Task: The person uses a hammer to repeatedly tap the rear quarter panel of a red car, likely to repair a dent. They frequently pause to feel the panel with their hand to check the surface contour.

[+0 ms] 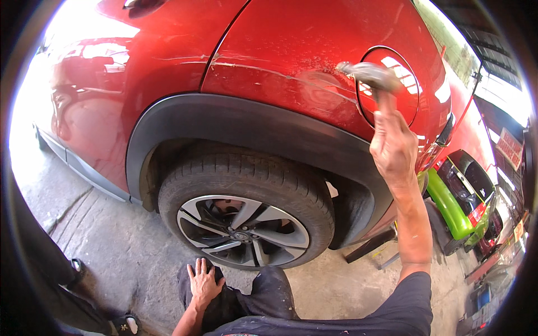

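Note:
My right hand point(394, 143), raised on a stretched arm, is wrapped round the handle of a hammer point(372, 75). Motion smears the hammer's metal head, whose narrow end points left at the red car panel point(291, 33); whether it touches the paint I cannot tell. Beside the head is the round fuel filler flap point(400, 103). A long pale scratch point(269, 71) with chipped paint crosses the panel above the black wheel arch trim point(241, 115). Lower down, my left hand point(204, 283) lies on my knee with its fingers spread, holding nothing.
Close in front of my knees is the car's wheel point(244, 229) with a spoked rim. A bright green car point(457, 204) stands at the right. At the left, another person's dark-clothed leg point(45, 280) and sandalled foot point(126, 325) are on the concrete floor point(123, 246).

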Available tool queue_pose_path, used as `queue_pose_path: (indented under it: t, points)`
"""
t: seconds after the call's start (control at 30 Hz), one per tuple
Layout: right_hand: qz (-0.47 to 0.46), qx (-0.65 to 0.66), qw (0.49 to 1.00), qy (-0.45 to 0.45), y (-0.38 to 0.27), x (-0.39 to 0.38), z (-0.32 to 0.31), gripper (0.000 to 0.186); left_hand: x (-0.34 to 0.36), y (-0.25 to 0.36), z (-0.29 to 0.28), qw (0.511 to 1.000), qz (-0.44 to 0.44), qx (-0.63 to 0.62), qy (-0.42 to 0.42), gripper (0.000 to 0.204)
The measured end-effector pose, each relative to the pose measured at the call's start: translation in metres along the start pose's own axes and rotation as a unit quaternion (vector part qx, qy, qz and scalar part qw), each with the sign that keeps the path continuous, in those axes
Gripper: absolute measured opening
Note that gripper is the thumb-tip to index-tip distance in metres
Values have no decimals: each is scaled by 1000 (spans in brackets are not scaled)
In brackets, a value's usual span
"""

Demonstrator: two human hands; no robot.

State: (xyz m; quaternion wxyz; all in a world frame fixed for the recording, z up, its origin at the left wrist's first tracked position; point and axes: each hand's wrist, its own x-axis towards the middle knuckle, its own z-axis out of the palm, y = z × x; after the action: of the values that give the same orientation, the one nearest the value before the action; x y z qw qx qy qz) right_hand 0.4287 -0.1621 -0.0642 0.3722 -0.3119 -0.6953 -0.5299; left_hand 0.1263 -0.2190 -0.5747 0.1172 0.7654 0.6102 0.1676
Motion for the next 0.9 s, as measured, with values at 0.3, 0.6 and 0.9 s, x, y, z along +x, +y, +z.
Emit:
queue_pose_path:
  t: [0.3,0.6,0.9]
  points:
    - [30,-31,998,-47,-5,-7,-10,56,-1,-2,3,1000,6,11,10,66]
    - [21,-4,1000,1,-10,0,-12,56,0,-1,5,1000,5,14,4,65]
    - [15,35,997,60,-5,3,-8,55,-1,1,1,1000,12,20,8,65]
